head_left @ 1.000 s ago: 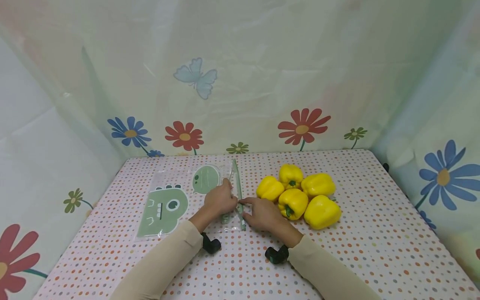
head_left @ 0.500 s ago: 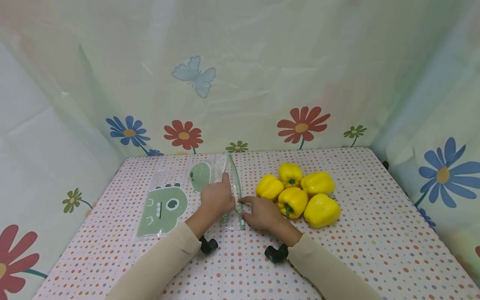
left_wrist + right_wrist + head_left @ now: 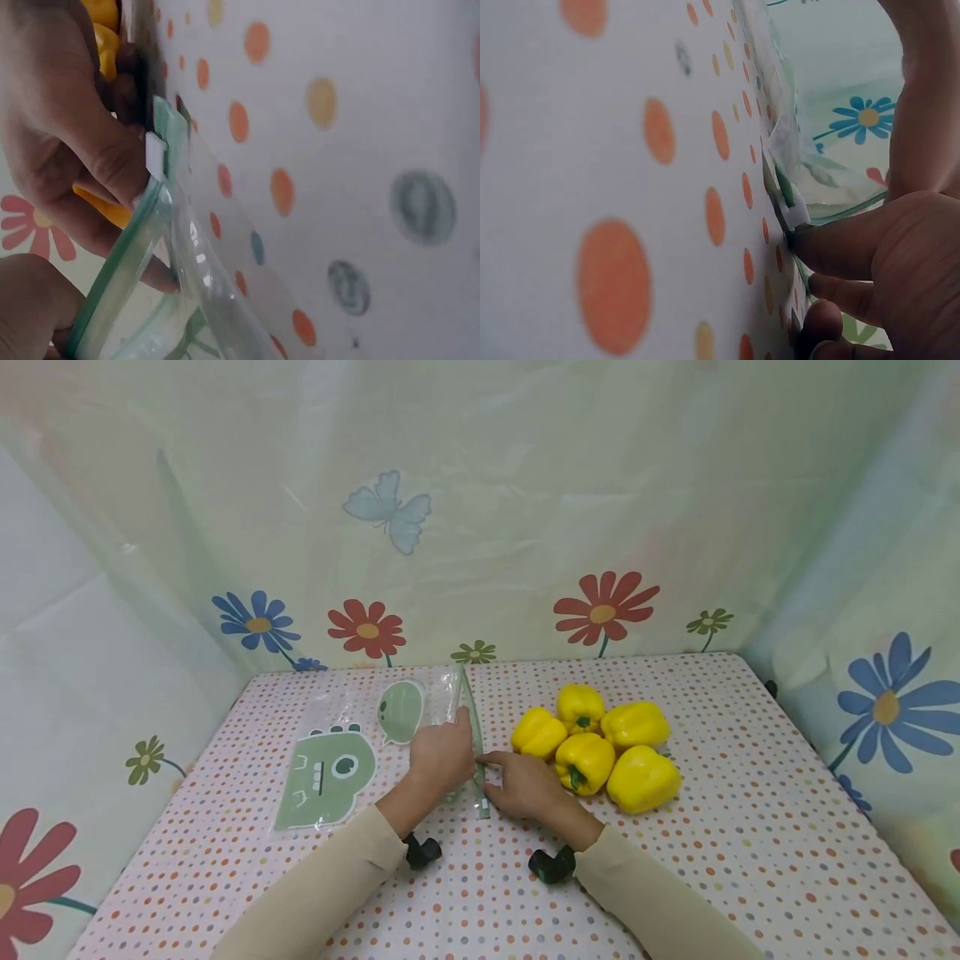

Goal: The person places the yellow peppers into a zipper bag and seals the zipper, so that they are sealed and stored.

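A clear zipper bag (image 3: 324,789) with green cartoon monsters lies flat on the table, its green-edged mouth to the right. My left hand (image 3: 442,756) pinches one edge of that mouth, index finger stretched forward along it. Between the two green edges a gap shows in the left wrist view. Low on the mouth, my right hand (image 3: 525,787) holds the other edge between thumb and index finger, close to the white slider (image 3: 155,156). Just right of this hand sit several yellow bell peppers (image 3: 585,764) in a cluster.
A dotted cloth covers the table (image 3: 720,860). Flower-printed sheeting (image 3: 480,527) rises at the back and both sides. Black wrist cameras (image 3: 552,866) hang under both forearms, close above the cloth.
My left hand first shifts left and forward, drawing its edge from the other so the mouth parts, then comes slightly back right. The right hand stays in place.
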### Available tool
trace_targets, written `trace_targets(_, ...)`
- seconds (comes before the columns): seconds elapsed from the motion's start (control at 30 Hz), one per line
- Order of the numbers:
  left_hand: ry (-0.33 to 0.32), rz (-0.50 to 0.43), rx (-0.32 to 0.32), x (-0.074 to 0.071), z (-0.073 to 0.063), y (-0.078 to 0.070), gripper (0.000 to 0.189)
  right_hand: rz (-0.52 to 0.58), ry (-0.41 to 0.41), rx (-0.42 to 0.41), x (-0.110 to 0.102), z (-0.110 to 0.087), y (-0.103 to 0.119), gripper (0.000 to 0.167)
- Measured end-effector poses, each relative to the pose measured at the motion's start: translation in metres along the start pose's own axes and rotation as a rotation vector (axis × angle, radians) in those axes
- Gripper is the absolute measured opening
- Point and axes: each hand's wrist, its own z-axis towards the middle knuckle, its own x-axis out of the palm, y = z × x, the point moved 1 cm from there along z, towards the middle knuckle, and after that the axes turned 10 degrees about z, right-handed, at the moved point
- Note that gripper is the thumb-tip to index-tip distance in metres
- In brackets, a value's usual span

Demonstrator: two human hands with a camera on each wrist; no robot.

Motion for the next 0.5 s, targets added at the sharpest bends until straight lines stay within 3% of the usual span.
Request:
trace_targets(0.1,0.015,-0.145,-0.049,0.005,0.0,0.003,0.057,-0.004,0.001,-0.029,0.0,-0.001,0.0,0.046)
trace_targets(0.23,-0.035,-0.342,-0.092,0.011,-0.002,0.008,0.06,-0.034,-0.014,-0.055,0.0,-0.001,0.0,0.046)
trace_targets(0.5,-0.038,-0.554,-0.083,0.014,-0.004,0.013,0.067,-0.04,-0.001,-0.023,-0.002,-0.001,0.0,0.047)
